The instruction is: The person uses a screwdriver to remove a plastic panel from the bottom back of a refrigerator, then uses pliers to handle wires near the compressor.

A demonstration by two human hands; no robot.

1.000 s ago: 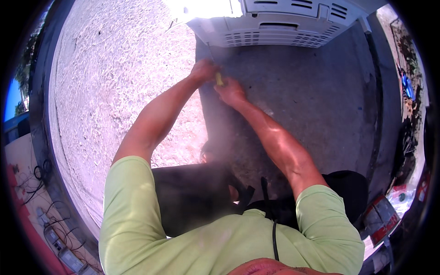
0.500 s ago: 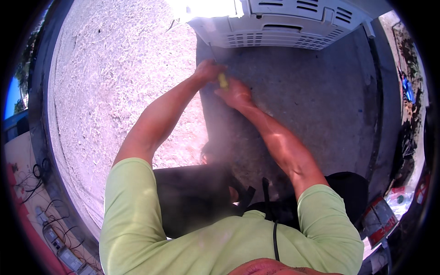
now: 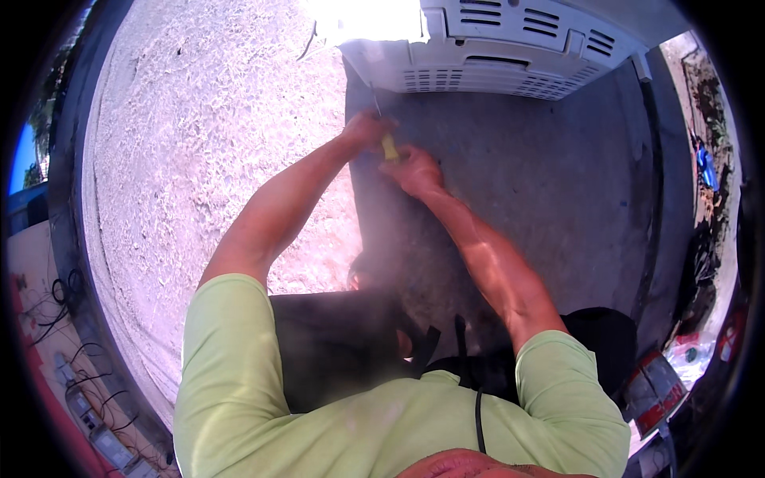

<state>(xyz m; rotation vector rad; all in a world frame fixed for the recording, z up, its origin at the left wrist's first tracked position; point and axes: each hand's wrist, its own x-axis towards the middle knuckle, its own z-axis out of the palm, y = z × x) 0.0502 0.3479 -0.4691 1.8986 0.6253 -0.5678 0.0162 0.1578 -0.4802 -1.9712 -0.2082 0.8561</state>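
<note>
A screwdriver (image 3: pixel 389 146) with a yellow handle points away from me. Its thin metal shaft reaches up to the lower left corner of a white slatted appliance panel (image 3: pixel 494 62); whether the tip touches is not clear. My left hand (image 3: pixel 368 129) is closed around the front of the screwdriver, near where shaft and handle meet. Behind it, my right hand (image 3: pixel 416 169) grips the rear end of the yellow handle with bent fingers. Both hands are slightly blurred, and the fingers of the left one partly hide the tool.
Strong sunlight falls on rough concrete (image 3: pixel 215 119) to the left; shadow covers the floor (image 3: pixel 542 175) to the right. Cables and power adapters (image 3: pixel 103 434) lie at the far lower left. A red and grey can (image 3: pixel 657 386) stands at the lower right, near a blue object (image 3: pixel 707 167).
My right hand's fingers have shifted on the screwdriver handle, and more of the yellow shows. The appliance sits slightly lower in the picture.
</note>
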